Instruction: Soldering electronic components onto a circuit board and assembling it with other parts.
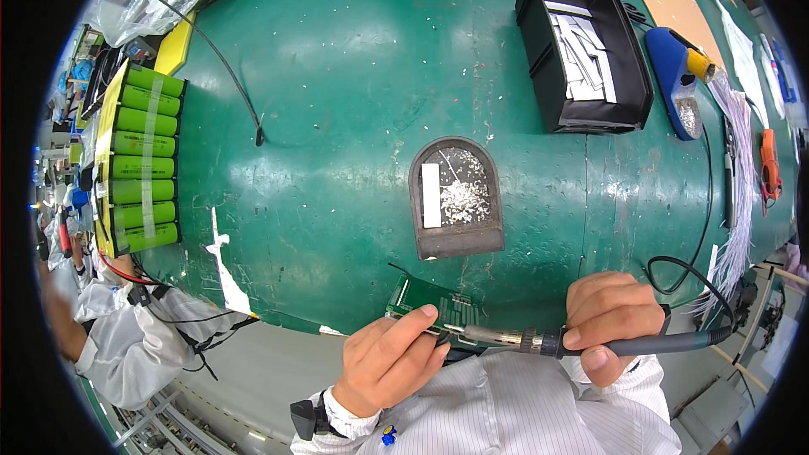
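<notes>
Close to the table's near edge, my left hand grips a green circuit board, its index finger stretched along the near side. A short dark wire sticks out from the board's far left corner. My right hand is wrapped round the dark handle of a soldering iron, which points left. The iron's metal tip reaches the board's near edge, beside my left fingertips. Whether it touches is too small to tell. Beyond the board sits a dark scoop-shaped tray holding a white strip and white crumbs.
A black bin of white strips stands far right, beside a blue iron holder. White wires and an orange-handled tool lie rightward. A green battery pack is at left, near another person's sleeve. The iron's cord loops right.
</notes>
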The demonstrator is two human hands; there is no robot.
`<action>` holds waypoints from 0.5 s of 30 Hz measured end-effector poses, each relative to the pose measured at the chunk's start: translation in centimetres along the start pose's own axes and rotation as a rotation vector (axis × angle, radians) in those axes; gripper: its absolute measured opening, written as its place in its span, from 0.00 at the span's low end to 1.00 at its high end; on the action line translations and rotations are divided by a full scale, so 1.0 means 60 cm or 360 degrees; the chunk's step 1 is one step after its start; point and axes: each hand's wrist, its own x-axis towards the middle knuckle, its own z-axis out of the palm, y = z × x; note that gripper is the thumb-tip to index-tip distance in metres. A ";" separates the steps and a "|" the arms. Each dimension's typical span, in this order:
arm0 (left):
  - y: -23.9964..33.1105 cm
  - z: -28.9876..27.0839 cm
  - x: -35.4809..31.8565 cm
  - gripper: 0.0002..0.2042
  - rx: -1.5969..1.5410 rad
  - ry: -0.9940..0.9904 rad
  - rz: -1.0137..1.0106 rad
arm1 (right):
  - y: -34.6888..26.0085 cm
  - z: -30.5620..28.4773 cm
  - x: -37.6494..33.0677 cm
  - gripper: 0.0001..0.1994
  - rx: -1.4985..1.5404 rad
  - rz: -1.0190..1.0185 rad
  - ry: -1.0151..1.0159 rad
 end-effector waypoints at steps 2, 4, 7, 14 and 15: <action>0.000 0.001 -0.002 0.09 -0.0002 0.0004 -0.0033 | 0.001 -0.001 -0.001 0.06 -0.0004 -0.0006 -0.0002; 0.000 0.002 -0.002 0.09 -0.0001 0.0009 -0.0031 | 0.001 -0.001 -0.002 0.06 -0.0009 -0.0011 -0.0004; 0.001 0.001 -0.003 0.09 0.0008 0.0005 -0.0041 | 0.000 -0.002 -0.001 0.06 -0.0003 -0.0004 -0.0010; -0.003 0.001 0.005 0.11 0.0007 0.0009 0.0034 | -0.001 -0.004 0.000 0.08 -0.0006 -0.0004 0.0041; -0.004 0.002 0.005 0.11 0.0003 0.0013 0.0034 | -0.001 -0.003 -0.001 0.08 -0.0008 0.0001 0.0083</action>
